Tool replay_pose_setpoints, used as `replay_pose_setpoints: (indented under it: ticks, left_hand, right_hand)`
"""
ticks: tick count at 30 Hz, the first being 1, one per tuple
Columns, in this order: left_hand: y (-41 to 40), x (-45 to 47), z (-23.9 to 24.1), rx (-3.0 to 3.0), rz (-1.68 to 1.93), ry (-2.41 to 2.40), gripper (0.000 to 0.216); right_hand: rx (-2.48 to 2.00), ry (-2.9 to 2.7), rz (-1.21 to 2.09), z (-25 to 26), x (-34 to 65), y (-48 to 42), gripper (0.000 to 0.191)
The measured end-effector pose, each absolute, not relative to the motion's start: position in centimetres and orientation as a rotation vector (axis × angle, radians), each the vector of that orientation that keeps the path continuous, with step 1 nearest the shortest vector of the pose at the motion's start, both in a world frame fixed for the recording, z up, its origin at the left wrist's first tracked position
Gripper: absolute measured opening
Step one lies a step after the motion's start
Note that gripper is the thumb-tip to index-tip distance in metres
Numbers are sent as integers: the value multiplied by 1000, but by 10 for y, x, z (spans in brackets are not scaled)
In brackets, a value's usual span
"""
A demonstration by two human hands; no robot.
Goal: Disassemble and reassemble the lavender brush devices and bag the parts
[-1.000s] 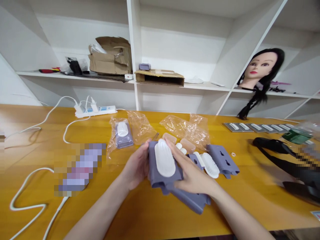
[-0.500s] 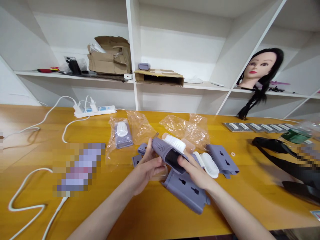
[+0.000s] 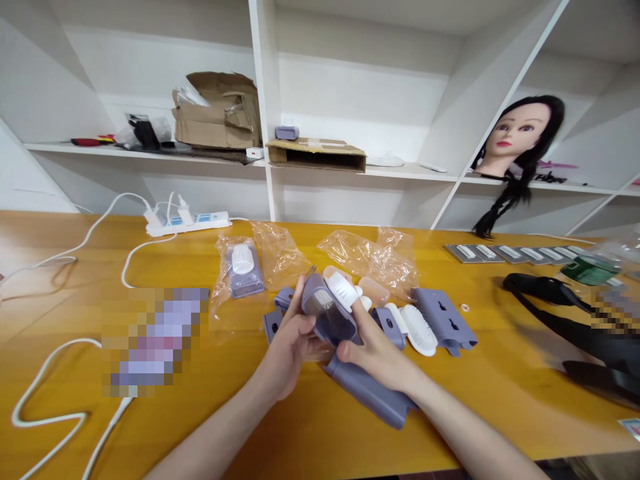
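Observation:
Between my two hands is a hollow purple-grey plastic housing (image 3: pixel 315 297), tilted so its open end faces me. A white ribbed cup-like part (image 3: pixel 343 291) sits against its upper side. My left hand (image 3: pixel 290 347) wraps round the housing's left side, thumb on the near edge. My right hand (image 3: pixel 377 350) grips from the right, fingers at the white part and thumb by the open end. Beneath the hands lies a similar purple housing (image 3: pixel 373 393), partly covered by my right hand. Further right are a small purple piece (image 3: pixel 390 325), a white oval tray (image 3: pixel 419 330) and a slotted purple housing (image 3: pixel 445 320).
A bagged purple unit (image 3: pixel 245 267) and crumpled clear bags (image 3: pixel 370 257) lie behind the hands. A blurred-out device (image 3: pixel 160 340) with a white cable is at left, near a power strip (image 3: pixel 190 223). Black headphones-like gear (image 3: pixel 550 313) lies right. Shelves stand behind.
The housing has been turned so its open end faces more towards me. My right thumb has come out of the opening, and the right fingers have shifted onto the white part.

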State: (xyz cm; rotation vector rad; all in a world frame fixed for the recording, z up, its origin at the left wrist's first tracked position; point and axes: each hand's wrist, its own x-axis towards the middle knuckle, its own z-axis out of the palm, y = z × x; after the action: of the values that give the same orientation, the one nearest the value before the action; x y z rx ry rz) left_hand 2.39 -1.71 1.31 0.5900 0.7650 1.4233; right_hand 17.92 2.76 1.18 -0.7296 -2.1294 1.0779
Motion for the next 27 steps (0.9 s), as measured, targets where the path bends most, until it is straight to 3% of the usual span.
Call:
replay_pose_setpoints:
  ticks: [5,8,11,15,19,24,27]
  left_hand:
    - [-2,-3,12,479,1232,588,59]
    - [6,-20,8,526,1067,459,59]
    - [9,-26,2,579,1034,461,60]
    - [11,-20,2,570,1071,559,58]
    - [10,-2,4,548,1179,567,50]
    - [7,15,-1,555,1275,628,38]
    - [8,7,1,421,1375,756,27]
  right_hand:
    - [-908,-2034,893,13,186,36,103]
    - [-940,-2016,827,19,195,44,94]
    - [-754,-2063,988,23,201,48,91]
    - [-720,-1957,1007,19,195,46,84]
    - [-982,-1733,717,10,182,42,76]
    - [-1027,-1905,507,7,173,29,83]
    - [-883,-1978,636,11,177,26,59]
